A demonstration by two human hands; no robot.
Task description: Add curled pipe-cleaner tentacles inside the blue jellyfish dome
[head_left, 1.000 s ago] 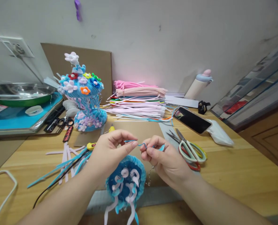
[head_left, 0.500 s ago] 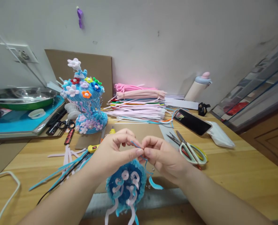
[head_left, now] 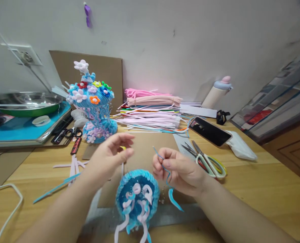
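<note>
My right hand (head_left: 179,167) pinches a thin blue pipe cleaner (head_left: 168,173) between thumb and fingers. Its upper end sticks up past the fingertips, and a fluffy light-blue piece (head_left: 174,200) hangs at its lower end. My left hand (head_left: 114,152) is off to the left with thumb and fingers apart, holding nothing. Below and between both hands lies a blue fuzzy jellyfish-like cap (head_left: 118,192), hollow side up. White and blue curled strands (head_left: 145,216) come out of it, and small clear beads show beside it.
A finished blue jellyfish ornament with flowers (head_left: 90,98) stands at the back left. Scissors (head_left: 208,162) and a phone (head_left: 210,131) lie to the right. Bundles of pipe cleaners (head_left: 150,119) are stacked by the wall. Loose strips (head_left: 56,189) and a metal pan (head_left: 25,104) are at left.
My left hand has let go of the blue pipe cleaner and moved left, opening. My right hand keeps it, now a little to the right, its fluffy end hanging further right.
</note>
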